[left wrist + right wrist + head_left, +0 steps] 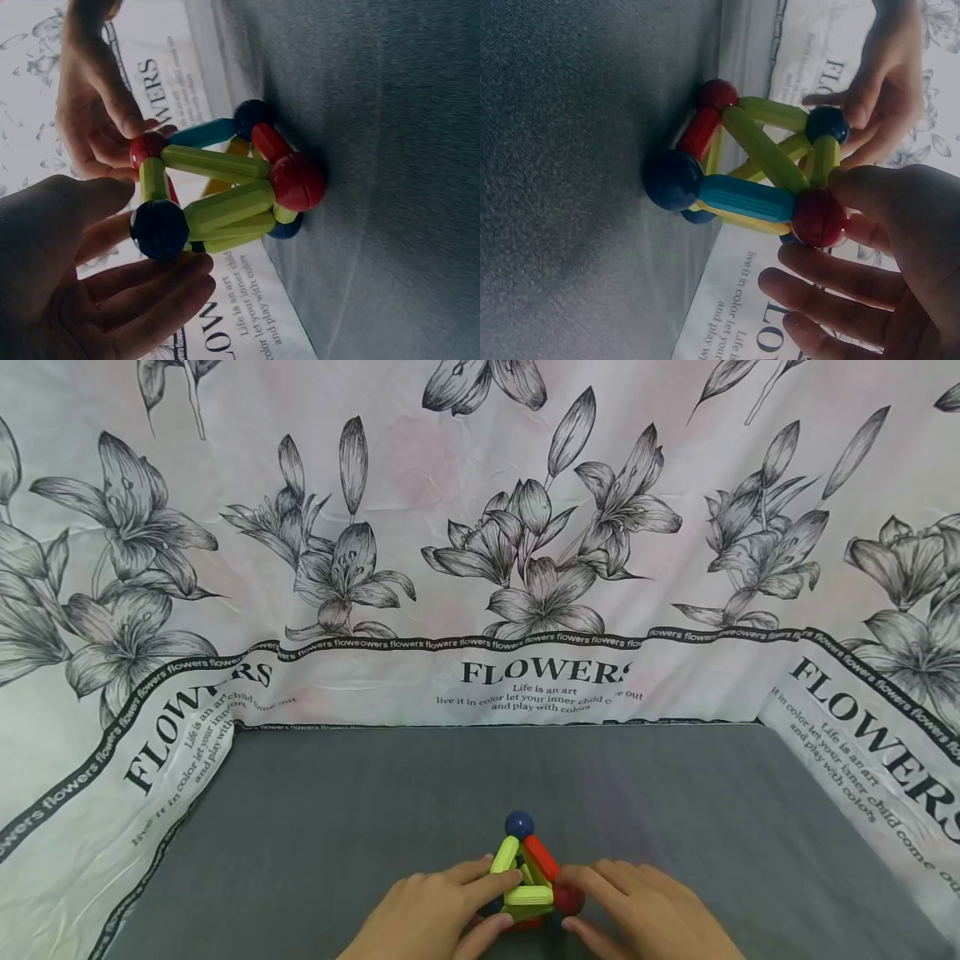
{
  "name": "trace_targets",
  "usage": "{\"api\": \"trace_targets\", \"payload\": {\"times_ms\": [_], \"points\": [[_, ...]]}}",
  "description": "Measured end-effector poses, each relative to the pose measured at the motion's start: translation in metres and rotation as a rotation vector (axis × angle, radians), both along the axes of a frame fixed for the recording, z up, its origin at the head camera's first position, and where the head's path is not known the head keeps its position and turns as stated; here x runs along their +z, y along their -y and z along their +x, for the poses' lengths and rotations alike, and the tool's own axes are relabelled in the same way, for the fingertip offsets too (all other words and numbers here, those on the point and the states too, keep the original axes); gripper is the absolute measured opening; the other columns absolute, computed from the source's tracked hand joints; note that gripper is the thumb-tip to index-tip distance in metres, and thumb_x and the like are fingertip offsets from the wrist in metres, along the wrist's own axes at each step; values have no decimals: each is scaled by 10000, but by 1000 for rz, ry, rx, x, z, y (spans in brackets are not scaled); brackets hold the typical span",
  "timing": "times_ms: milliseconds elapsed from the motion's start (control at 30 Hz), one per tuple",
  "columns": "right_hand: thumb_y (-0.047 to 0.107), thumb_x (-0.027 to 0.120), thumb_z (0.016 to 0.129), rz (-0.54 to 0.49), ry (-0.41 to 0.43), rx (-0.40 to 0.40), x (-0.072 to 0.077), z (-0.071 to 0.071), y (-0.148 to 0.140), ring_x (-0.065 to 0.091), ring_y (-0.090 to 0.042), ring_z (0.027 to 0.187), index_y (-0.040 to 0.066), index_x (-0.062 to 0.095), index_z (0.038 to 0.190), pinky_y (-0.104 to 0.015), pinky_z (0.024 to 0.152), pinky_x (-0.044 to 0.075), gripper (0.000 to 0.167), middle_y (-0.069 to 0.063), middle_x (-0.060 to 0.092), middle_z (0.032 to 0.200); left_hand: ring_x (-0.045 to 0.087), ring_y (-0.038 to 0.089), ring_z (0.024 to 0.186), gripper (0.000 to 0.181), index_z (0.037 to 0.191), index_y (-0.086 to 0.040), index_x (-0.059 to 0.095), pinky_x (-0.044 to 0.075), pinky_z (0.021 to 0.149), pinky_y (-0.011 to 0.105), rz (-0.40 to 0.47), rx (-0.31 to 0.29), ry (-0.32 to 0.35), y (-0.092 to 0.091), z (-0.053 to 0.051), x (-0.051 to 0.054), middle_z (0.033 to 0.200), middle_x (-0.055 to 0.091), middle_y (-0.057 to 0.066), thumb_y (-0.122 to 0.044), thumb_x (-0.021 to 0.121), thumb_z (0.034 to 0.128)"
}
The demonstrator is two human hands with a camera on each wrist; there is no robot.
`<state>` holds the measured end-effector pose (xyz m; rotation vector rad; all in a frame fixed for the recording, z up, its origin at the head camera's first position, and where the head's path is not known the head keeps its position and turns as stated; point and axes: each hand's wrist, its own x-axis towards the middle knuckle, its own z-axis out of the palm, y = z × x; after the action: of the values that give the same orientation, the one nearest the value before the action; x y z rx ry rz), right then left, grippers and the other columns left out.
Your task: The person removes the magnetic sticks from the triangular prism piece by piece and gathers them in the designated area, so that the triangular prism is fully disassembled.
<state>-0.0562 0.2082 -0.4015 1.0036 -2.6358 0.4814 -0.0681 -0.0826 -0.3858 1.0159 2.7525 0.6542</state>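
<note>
A frame built of magnetic rods and balls (528,895) stands on the dark grey table between both hands. My left hand (427,910) holds the dark blue ball (160,229) at its upper left corner, thumb on one side and fingers on the other. At the upper right corner, my right hand (648,906) grips a red ball (819,217) between thumb and index finger, its other fingers loosely spread. A yellow-green rod (528,896) joins these two balls. Further yellow-green rods, a teal rod (746,198) and a red rod (699,133) run down to lower balls.
The dark grey tabletop (360,810) stretches out behind and to both sides of the hands. White cloth (360,685) printed with flowers and lettering hangs at the back and along the left and right edges.
</note>
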Motion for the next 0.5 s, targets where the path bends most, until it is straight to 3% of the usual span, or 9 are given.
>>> {"api": "trace_targets", "payload": {"times_ms": [133, 300, 500], "points": [[364, 926, 822, -18, -59, 2, -5, -1, 2, 518, 91, 758, 343, 661, 1287, -180, 618, 471, 535, 303, 580, 960, 750, 129, 968, 376, 1363, -305, 717, 595, 678, 292, 18, 8, 12, -7, -4, 0, 1373, 698, 27, -497, 637, 1050], [323, 952, 783, -32, -81, 14, -10, -2, 6, 516, 91, 750, 358, 678, 1222, -137, 605, 436, 518, 284, 584, 958, 731, 79, 942, 361, 1343, -305, 731, 583, 687, 274, 12, 36, 85, -11, -8, -1, 1336, 714, -35, -474, 684, 1027], [312, 947, 792, -64, -74, 0, -13, -2, 11, 526, 86, 742, 408, 679, 1203, -117, 590, 419, 500, 276, 588, 980, 712, 41, 875, 324, 1304, -299, 751, 558, 652, 247, 26, 50, 76, -13, -8, -3, 1253, 745, -70, -447, 707, 1019]]}}
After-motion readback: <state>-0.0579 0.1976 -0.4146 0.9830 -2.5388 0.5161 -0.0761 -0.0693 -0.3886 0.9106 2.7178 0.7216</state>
